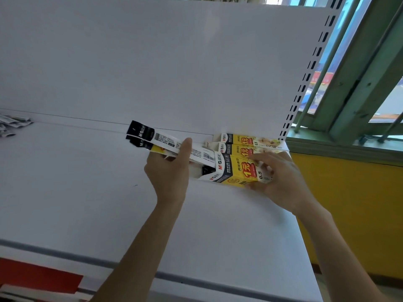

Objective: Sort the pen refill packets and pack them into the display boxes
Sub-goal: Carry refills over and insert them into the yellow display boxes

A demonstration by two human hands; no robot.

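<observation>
item 1: bundle of refill packets (152,138), black, white and yellow, held slanted above the shelf (87,192), its right end at the open mouth of the nearest display box (233,171).
item 2: left hand (170,173), thumb pressed on top of the bundle, other fingers curled beneath, clamped on it.
item 3: right hand (279,177), fingers wrapped over the right end of the nearest display box, thumb on its near side, gripping it.
item 4: middle display box (239,151) and far display box (246,139), yellow, lying side by side behind the nearest one, the far one against the back panel (152,62).
item 5: loose packets (11,125), heaped at the shelf's far left edge, well apart from the boxes.
item 6: slotted upright (305,83) right of the panel; green window frame (359,83); yellow wall (349,203) beneath.
</observation>
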